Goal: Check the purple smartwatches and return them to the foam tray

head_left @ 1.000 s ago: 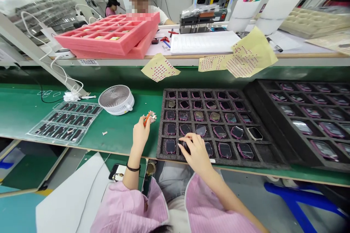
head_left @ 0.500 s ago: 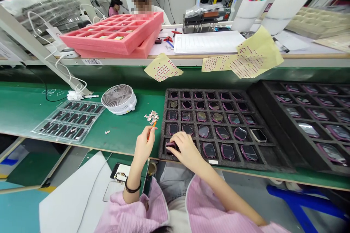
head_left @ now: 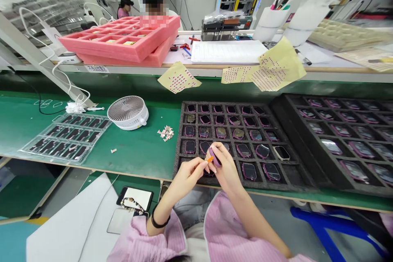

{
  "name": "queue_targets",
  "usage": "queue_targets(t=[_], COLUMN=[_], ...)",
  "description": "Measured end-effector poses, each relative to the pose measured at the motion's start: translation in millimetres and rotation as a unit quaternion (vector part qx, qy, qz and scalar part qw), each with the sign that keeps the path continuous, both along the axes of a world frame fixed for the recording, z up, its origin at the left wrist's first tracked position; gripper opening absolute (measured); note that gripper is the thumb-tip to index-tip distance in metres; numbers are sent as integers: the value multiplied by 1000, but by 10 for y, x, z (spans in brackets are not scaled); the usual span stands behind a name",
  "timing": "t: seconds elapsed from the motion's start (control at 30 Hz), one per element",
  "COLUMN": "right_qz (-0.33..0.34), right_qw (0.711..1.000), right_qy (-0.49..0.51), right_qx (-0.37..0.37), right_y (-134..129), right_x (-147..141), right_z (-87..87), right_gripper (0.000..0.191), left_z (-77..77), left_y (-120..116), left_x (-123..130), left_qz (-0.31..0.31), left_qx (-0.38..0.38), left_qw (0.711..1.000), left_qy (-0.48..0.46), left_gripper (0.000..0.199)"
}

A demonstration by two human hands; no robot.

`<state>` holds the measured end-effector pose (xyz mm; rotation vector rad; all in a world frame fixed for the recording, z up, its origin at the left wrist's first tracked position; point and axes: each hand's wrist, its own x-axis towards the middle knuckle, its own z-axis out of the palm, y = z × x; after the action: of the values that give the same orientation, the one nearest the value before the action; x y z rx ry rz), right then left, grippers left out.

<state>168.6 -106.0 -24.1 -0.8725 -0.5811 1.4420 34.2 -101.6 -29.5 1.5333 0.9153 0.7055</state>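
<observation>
Over the front of the dark foam tray (head_left: 179,147), my right hand (head_left: 227,172) holds a purple-framed watch case (head_left: 215,158), tilted up on its edge. My left hand (head_left: 188,176) pinches a thin orange stick-like tool (head_left: 210,159), its tip right at the watch case. Whether the tip touches the case I cannot tell. Rows of similar purple watch cases (head_left: 244,150) lie in the tray's compartments. One pale-framed case (head_left: 281,152) sits near the right side. My fingers hide part of the held case and the compartments beneath.
Left of the tray lie a pile of small pale pieces (head_left: 166,133), a white fan (head_left: 128,112) and a clear blister sheet (head_left: 66,135) with black parts. A second dark tray (head_left: 294,118) stands to the right. Pink foam trays (head_left: 123,45) rest on the shelf; a person sits beyond.
My right hand has lifted the watch case from the front-left compartment and moved it up and right. My left hand has brought the orange tool from the small pieces over to the case.
</observation>
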Motion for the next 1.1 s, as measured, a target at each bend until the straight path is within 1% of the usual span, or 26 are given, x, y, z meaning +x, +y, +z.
queue_targets(t=[0.13,0.27,0.43,0.5,0.57,0.6,0.7,0.8,0.93,1.1], right_qz=[-19,-24,-10,-15,-10,4,60,60,48,36], right_qw=[1000,999,1000,999,999,1000,993,984,980,980], right_qy=[18,22,-17,-33,-25,-5,100,164,185,188], right_qx=[2,13,18,22,26,24,-5,-39,-48,-62], right_y=[-8,-16,-23,-27,-30,-30,-22,1,35,72], right_x=[-12,4,38,45,39,32,1,-26,-48,-63], right_z=[-28,-37,-66,-67,-50,-36,1,-6,-65,-106], right_gripper=[25,25,28,28,28,28,31,33,33,35], left_z=[1,22,118,152,166,165,132,70,-6,-52], left_y=[-7,-11,26,42,51,52,49,50,65,82], left_x=[20,15,4,-3,-5,-3,17,40,54,77], left_qz=[-5,-5,-20,-23,-30,-34,-36,-29,-16,-11], left_qx=[-4,-10,-14,-17,-26,-32,-38,-40,-63,-78], left_qw=[1000,1000,1000,1000,999,999,998,997,995,993], left_qy=[-5,-8,-5,-5,-9,-15,-35,-52,-76,-91], left_gripper=[41,41,40,41,44,46,49,50,50,51])
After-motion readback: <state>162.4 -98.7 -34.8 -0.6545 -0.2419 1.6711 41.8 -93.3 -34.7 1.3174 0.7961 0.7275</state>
